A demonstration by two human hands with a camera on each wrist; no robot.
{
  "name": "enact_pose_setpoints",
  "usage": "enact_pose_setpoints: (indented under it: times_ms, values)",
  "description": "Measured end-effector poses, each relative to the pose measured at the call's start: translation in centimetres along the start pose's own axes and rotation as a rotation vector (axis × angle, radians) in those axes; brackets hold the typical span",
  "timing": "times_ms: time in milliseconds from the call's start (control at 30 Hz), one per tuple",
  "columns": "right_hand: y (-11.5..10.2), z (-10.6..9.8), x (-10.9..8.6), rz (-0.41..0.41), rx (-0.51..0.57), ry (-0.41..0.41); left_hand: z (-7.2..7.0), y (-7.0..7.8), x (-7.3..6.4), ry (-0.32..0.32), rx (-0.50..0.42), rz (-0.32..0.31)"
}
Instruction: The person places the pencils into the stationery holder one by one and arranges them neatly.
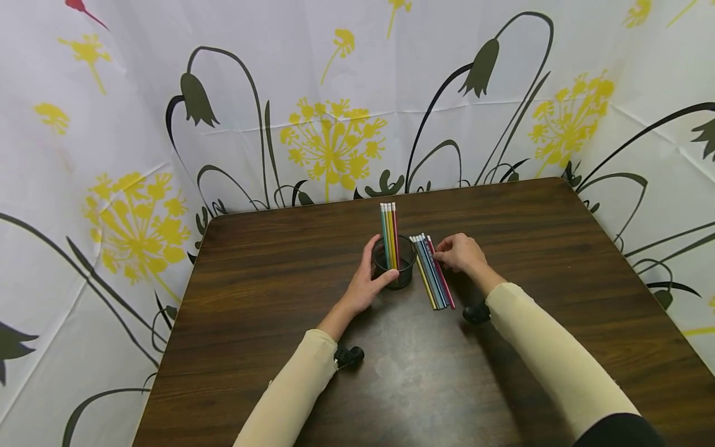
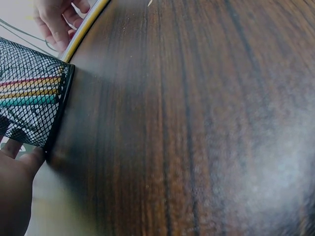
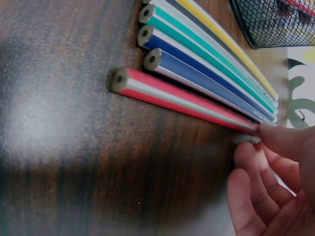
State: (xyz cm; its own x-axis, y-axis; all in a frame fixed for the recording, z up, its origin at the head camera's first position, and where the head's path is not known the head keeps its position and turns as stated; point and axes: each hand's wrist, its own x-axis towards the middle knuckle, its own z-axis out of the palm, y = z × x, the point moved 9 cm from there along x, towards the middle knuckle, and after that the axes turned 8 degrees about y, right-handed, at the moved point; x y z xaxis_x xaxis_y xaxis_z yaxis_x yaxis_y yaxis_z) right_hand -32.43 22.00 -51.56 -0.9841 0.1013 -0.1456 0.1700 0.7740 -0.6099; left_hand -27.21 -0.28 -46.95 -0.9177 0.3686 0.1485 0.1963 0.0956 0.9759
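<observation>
My left hand [image 1: 364, 284] holds a black mesh pencil cup [image 1: 404, 274] standing on the table, its thumb and fingers round the sides. Several pencils [image 1: 389, 231], teal, yellow and red among them, stand in the cup with erasers up; they show through the mesh in the left wrist view. To the right of the cup my right hand [image 1: 462, 253] pinches a red-and-silver pencil [image 3: 184, 100] near its eraser end. That pencil lies at the side of a row of pencils, including blue pencils [image 3: 206, 83], a green pencil [image 3: 206, 55] and a yellow pencil [image 3: 226, 44], their unsharpened ends towards me.
All of this is on a dark wood-grain table [image 1: 268, 267]. A white cloth [image 1: 346, 81] printed with flowers hangs behind the table and along its sides. Black wrist devices [image 1: 349, 356] sit below both hands, at the sleeve ends.
</observation>
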Motion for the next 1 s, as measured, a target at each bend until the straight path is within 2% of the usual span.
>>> enact_pose_setpoints:
  times_ms: [267, 700, 1000]
  values:
    - [-0.47, -0.33, -0.18, 0.006, -0.104, 0.012, -0.04, -0.03, 0.00, 0.002, 0.020, -0.003]
    - [-0.72, -0.52, -0.13, 0.016, -0.224, 0.046, 0.01, -0.12, 0.10, 0.012, 0.000, 0.011]
    - [-0.96, -0.56, -0.28, -0.004, -0.237, 0.075, 0.05, -0.08, 0.08, -0.002, -0.017, 0.011]
